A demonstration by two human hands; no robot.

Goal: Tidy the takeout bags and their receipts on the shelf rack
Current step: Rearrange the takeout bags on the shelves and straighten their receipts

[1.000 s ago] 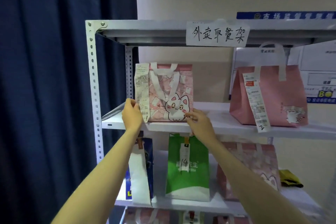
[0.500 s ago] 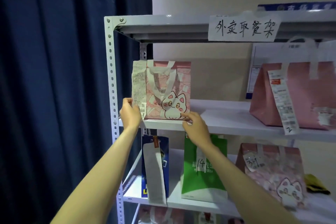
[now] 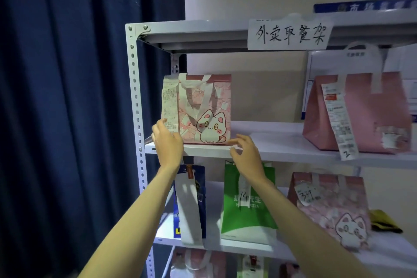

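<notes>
A pink cat-print takeout bag [image 3: 209, 106] stands upright at the left end of the upper shelf [image 3: 282, 153]. A long receipt [image 3: 170, 101] hangs down its left side. My left hand [image 3: 168, 142] is in front of the receipt's lower end with its fingers apart and holds nothing. My right hand [image 3: 246, 153] hovers at the shelf edge just below the bag's right bottom corner, fingers spread, off the bag.
A plain pink bag [image 3: 372, 115] with a receipt marked 2 [image 3: 338, 117] stands at the right. On the shelf below are a blue bag [image 3: 191, 201], a green bag marked 14 [image 3: 248, 210] and another cat bag [image 3: 331, 207]. A dark curtain [image 3: 67, 119] hangs to the left of the rack.
Both hands have let go of the cat bag's lower corners and drawn back slightly, fingers opening. The bag sits nearer the rack's left post than before.
</notes>
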